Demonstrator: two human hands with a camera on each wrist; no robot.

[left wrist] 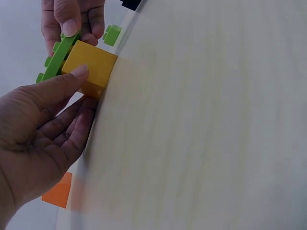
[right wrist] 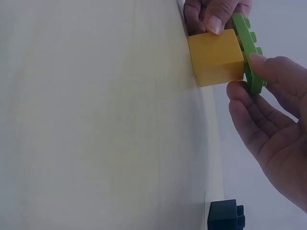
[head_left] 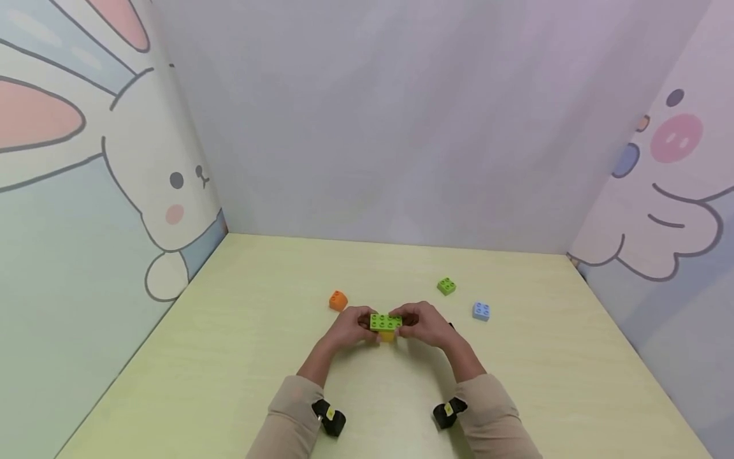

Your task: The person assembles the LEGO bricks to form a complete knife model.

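Pinching left hand [head_left: 352,327]: gripped the yellow block [right wrist: 217,60] with thumb on one smooth face and fingers curled behind.
Right hand [head_left: 424,325]: pinched the green plate [head_left: 385,322] near one end, between thumb and fingers.
Yellow block: stood between both hands, under the green plate, apparently on the table [head_left: 258,319]; looked light, stiff and hard to break, perhaps a little slick on the flat sides.
Green plate: lay studs up across the yellow block, overhanging at both ends; seemed equally light and rigid; could not be confirmed as fully pressed home.
Best hold: probably called for opposite side faces on the yellow block, and for the overhanging ends on the green plate.
Orange block [head_left: 338,301]: lay just beyond the left hand.
Small green block [head_left: 446,286], blue block [head_left: 482,311]: rested apart, beyond and right of the right hand.
Dark block [right wrist: 223,215]: sat near the right hand, mostly hidden in the head view.
Brands and lettering: could not be read on any block; on the wrist units [head_left: 334,423], showed only as yellow labels [head_left: 331,414] too small to decipher.
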